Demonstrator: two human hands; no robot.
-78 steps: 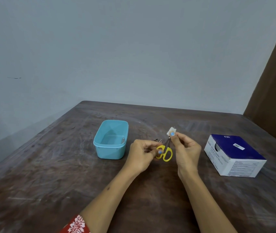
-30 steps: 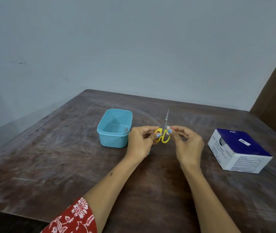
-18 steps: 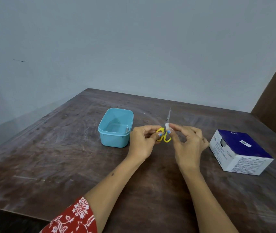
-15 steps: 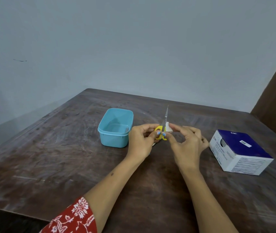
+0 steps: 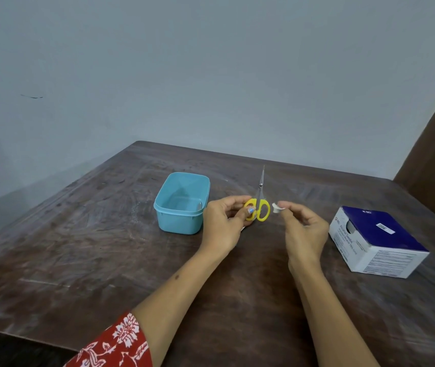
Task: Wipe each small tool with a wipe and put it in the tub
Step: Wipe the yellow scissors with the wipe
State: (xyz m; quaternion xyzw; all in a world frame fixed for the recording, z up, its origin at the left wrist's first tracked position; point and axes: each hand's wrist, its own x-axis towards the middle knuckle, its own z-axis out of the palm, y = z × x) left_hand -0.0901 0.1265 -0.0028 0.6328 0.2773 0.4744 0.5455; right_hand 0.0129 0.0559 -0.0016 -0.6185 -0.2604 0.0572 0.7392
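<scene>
- Scissors [image 5: 259, 205] upright in left hand [image 5: 224, 223], pinched by the yellow loops, just right of the tub [image 5: 182, 203].
- Right hand [image 5: 302, 229] pinches the wipe [image 5: 276, 207], clear of them.
- Wiping looks about done; next, probably lower them into the tub.

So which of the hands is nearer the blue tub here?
Left. The left hand, holding the yellow scissors, sits just right of the tub; the right hand, pinching the wipe, is farther right.

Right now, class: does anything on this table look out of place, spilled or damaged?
Nothing stands out. The blue-and-white cardboard box and turquoise plastic tub sit upright on the scuffed wooden table; nothing looks spilled.
</scene>
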